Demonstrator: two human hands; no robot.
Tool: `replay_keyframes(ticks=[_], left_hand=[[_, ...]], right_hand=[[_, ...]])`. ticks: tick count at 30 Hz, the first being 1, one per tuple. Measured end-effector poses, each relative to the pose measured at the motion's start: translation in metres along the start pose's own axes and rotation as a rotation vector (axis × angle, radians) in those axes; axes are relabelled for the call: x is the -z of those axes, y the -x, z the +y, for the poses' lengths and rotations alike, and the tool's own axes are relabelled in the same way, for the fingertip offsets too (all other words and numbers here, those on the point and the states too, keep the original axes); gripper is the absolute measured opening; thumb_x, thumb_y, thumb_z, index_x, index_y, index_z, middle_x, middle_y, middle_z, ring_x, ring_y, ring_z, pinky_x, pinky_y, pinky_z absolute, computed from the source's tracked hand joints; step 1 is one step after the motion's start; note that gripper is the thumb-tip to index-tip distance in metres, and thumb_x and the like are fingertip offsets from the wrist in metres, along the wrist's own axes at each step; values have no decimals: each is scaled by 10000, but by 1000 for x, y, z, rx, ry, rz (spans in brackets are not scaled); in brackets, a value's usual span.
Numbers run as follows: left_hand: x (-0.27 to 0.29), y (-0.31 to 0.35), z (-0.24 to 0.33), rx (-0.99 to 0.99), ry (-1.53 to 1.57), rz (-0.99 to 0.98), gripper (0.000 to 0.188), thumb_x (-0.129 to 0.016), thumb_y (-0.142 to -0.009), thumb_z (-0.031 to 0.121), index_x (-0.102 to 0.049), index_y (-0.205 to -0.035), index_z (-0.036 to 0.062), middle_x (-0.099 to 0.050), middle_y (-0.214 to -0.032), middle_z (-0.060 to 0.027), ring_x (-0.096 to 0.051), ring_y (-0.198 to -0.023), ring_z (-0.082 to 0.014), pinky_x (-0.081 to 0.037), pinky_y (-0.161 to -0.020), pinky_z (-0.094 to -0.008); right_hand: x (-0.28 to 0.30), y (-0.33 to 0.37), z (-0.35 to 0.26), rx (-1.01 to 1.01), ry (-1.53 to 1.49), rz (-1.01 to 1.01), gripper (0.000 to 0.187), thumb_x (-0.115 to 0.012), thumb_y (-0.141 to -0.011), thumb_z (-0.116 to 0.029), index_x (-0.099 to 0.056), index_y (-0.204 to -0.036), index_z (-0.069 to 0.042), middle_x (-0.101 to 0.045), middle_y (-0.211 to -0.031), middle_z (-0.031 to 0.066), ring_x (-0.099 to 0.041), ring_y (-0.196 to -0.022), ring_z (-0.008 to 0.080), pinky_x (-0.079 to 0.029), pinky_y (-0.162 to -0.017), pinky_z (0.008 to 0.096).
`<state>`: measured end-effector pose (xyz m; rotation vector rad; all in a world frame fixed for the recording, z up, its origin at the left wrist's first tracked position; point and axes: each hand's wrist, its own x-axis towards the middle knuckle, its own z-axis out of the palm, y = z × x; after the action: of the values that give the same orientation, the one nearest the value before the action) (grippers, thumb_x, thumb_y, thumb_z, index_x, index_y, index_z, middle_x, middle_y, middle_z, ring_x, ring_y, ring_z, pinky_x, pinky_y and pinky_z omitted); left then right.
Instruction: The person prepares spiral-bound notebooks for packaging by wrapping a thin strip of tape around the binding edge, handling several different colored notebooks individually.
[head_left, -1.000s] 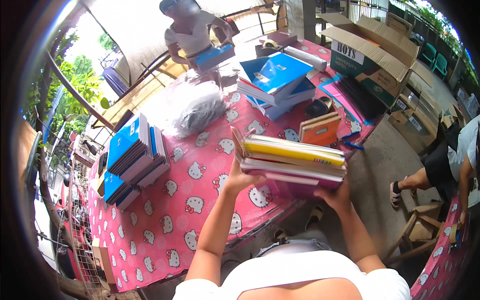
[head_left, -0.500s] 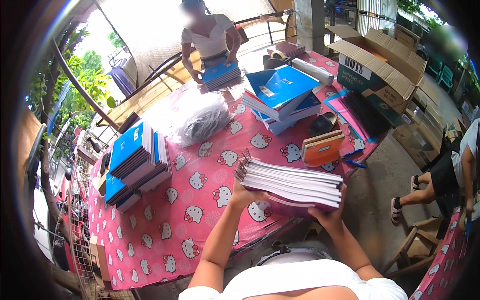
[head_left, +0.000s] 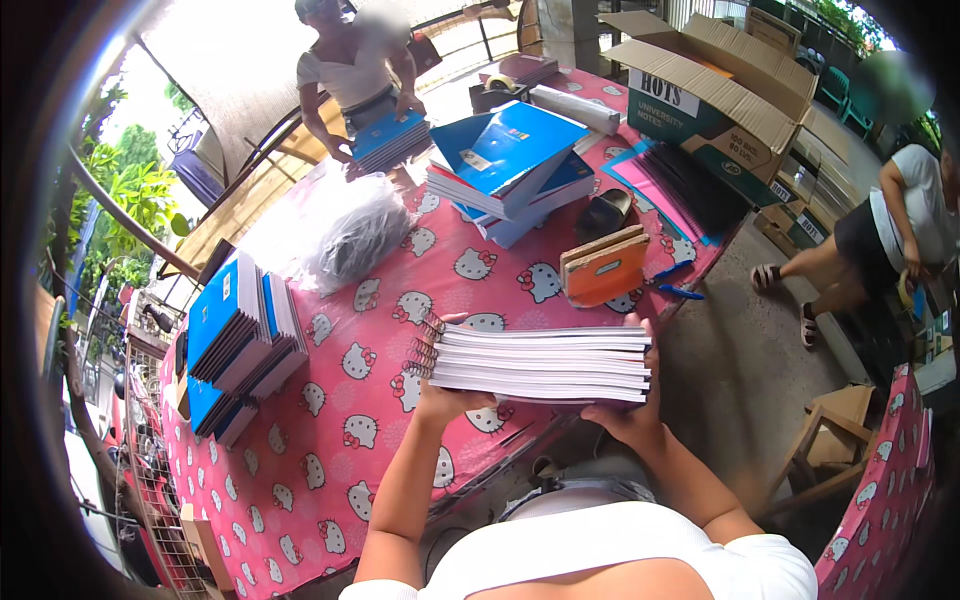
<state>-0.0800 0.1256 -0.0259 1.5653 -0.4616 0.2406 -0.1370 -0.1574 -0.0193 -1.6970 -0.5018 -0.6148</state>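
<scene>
A thick stack of spiral notebooks [head_left: 540,362] is held between my two hands, its white page edges turned up toward me and wire coils at its left end. My left hand [head_left: 447,398] grips the coil end, with the fingers partly hidden. Around the right end closes my right hand [head_left: 632,408], its thumb along the near side. Under the stack lies the pink cartoon-cat tablecloth [head_left: 335,400]. Just beyond stand a few orange-covered notebooks [head_left: 608,277], and blue pens [head_left: 681,292] lie to their right.
Blue notebooks [head_left: 520,150] are piled at the far middle, with another pile [head_left: 225,315] at left. A clear plastic bag [head_left: 355,232] lies between. Behind the table a person [head_left: 350,85] handles blue notebooks. An open carton [head_left: 700,115] stands far right; another person [head_left: 890,210] walks nearby.
The notebook stack has been levelled and tipped, so its dark purple cover is now mostly hidden and the page edges face me. The person at right has moved into fuller view.
</scene>
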Motion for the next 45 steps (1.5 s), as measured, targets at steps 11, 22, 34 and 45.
replay_keyframes(ticks=[11,22,34,45], left_hand=[[-7,-7,9,58,251,-42,1122,-948,-505,163,-272,-1391,33,-576,-1067,-47,-611,-921,-142,-529,-782,-272],[8,8,-25,277,442,-52,1111,-877,-527,-42,-229,-1427,38,-649,-938,-91,-661,-747,-175,-564,-628,-287],[-10,-2,20,57,454,-29,1206,-919,-506,97,-179,-1454,3,-638,-964,-79,-649,-771,-154,-541,-610,-242],[-5,15,15,116,357,-14,1011,-860,-482,-100,-333,-1335,32,-627,-1021,-86,-643,-869,-172,-566,-661,-303]], right_hand=[[10,15,-25,-113,6,100,636,-821,-732,-82,-438,-1228,27,-501,-1134,91,-552,-1044,162,-447,-907,292],[22,6,-50,-146,125,-171,799,-837,-725,-290,-390,-1286,61,-548,-1123,185,-574,-972,269,-461,-887,361],[25,-11,-7,-17,81,9,1032,-901,-567,-431,-324,-1295,19,-403,-1286,190,-434,-1185,313,-353,-987,456],[-9,19,29,-97,-373,25,1003,-912,-608,-327,-329,-1334,47,-589,-1144,147,-591,-1068,237,-472,-918,350]])
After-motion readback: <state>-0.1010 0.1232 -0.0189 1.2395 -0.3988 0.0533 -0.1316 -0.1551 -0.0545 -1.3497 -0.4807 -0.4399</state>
